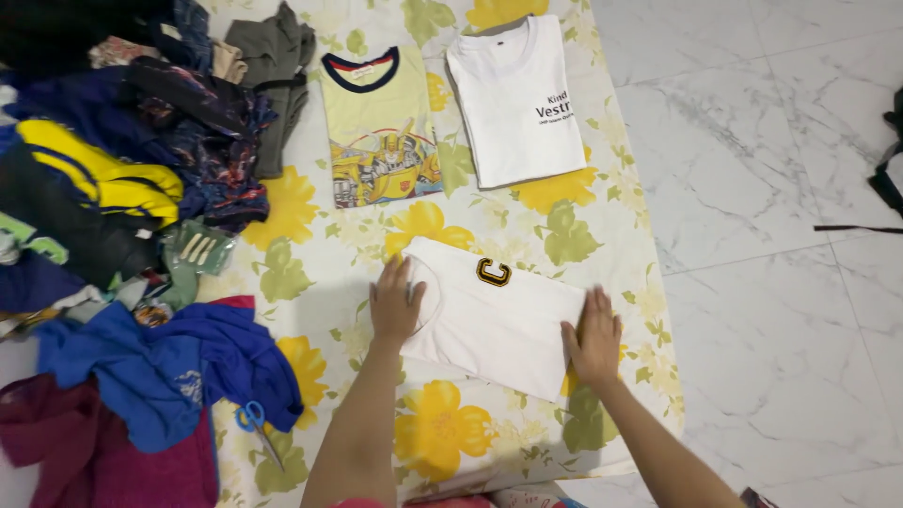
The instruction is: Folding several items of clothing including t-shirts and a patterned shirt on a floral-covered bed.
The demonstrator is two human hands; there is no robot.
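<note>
A folded white shirt (pixel 494 315) with a black and gold letter patch lies on a floral sheet (pixel 310 254) in front of me. My left hand (pixel 393 303) presses flat on its collar end. My right hand (pixel 593 336) lies flat on its right edge. Both palms face down with fingers spread, gripping nothing. Farther away on the sheet lie a folded yellow shirt (pixel 381 127) with a cartoon print and a folded white shirt (pixel 517 99) with dark lettering.
A heap of unfolded clothes (pixel 113 188) in blue, yellow, black and maroon fills the left side. Blue-handled scissors (pixel 254 419) lie on the sheet near the heap. White marble floor (pixel 771 235) extends to the right, with a black strap (pixel 884 179) at the edge.
</note>
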